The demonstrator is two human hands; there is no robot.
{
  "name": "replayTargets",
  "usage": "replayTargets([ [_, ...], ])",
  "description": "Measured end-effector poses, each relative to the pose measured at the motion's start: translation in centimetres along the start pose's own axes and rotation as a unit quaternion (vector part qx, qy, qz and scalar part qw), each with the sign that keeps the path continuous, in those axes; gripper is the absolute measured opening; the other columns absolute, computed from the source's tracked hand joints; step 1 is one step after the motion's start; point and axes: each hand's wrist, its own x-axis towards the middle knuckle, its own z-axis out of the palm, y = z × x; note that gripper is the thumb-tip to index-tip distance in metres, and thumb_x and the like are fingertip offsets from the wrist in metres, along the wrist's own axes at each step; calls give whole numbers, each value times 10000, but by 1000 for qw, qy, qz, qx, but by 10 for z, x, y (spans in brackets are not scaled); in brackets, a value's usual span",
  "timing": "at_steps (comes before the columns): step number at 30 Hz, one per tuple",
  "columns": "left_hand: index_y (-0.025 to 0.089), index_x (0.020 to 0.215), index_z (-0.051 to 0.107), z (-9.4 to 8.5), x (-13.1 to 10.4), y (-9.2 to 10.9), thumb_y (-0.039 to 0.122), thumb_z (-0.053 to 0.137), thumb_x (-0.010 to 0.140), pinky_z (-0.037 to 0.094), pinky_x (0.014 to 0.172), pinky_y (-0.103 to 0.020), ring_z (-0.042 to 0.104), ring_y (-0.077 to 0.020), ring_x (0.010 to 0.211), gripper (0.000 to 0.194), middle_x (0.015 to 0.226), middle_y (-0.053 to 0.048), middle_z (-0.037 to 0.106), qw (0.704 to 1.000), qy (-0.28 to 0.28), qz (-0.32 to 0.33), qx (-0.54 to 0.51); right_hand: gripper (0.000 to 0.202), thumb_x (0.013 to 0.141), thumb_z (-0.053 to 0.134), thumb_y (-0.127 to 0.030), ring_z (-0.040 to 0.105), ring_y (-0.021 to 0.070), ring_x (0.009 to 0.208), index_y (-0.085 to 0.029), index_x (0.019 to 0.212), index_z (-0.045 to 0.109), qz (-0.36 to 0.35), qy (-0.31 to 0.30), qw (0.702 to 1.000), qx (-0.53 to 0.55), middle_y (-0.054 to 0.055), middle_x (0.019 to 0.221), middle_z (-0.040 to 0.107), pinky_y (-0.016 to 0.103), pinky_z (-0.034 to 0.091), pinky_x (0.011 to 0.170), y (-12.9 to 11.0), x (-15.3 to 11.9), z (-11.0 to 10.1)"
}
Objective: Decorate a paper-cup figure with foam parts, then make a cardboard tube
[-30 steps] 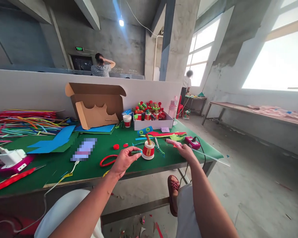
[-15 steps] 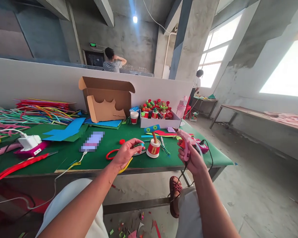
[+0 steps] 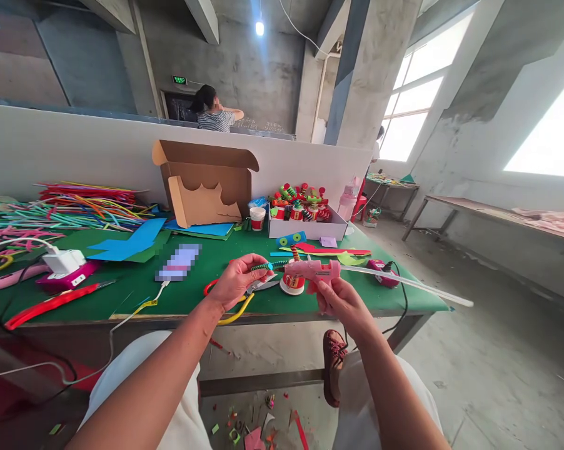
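My left hand (image 3: 237, 282) pinches a green-and-black striped coil (image 3: 259, 267) with a light blue end facing right. Wrapped round the handle of a pink hot glue gun (image 3: 314, 270), my right hand (image 3: 338, 301) holds it level. Its nozzle points left, close to the coil's blue end; I cannot tell whether they touch. A long clear glue stick (image 3: 413, 285) sticks out of its rear. Behind the gun, partly hidden, stands an upturned red-and-white paper cup (image 3: 291, 287) with a striped coil (image 3: 295, 252) rising from it. Scissors (image 3: 264, 286) lie beneath my left hand.
A white box (image 3: 305, 230) of finished cup figures stands at the back, beside an open cardboard box (image 3: 207, 169). A red-handled cutter (image 3: 52, 307), a phone (image 3: 179, 262) and bundled pipe cleaners (image 3: 75, 209) are on the left. The gun's black cord (image 3: 406, 303) hangs at the right.
My right hand has moved left and turned the glue gun from pointing up to level, bringing its nozzle near the coil. My left hand keeps its pinch on the coil.
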Motion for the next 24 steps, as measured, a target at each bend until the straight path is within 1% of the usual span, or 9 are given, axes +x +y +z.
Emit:
replayTargets([
  [5,159,813,645,-2,0,-1,354,887,561,488,726,-269,645,-133,722,400,759,7,662,999,-14,17,25,612,702,584,-772,381,97,487,-171,816,582,-12,17,1000,-19,-49,524,441,244,284,462,3,1,-3],
  [11,166,822,651,-3,0,-2,372,870,591,489,729,-262,633,-128,731,379,776,4,657,998,-26,25,49,641,686,550,-810,383,97,488,-176,779,565,-12,12,999,-48,-54,515,431,249,307,472,4,3,-2],
  [18,172,831,648,-4,0,-3,382,865,602,484,731,-257,632,-124,732,379,776,7,659,997,-31,24,60,598,726,548,-777,362,92,484,-181,776,558,-15,9,999,-42,-61,513,412,242,284,461,7,3,-2],
  [24,170,845,642,-5,1,-5,388,858,615,477,713,-255,624,-123,720,383,775,1,664,997,-33,22,63,594,732,551,-768,383,96,495,-178,794,572,-13,13,999,-46,-55,521,433,241,311,473,7,3,-3],
])
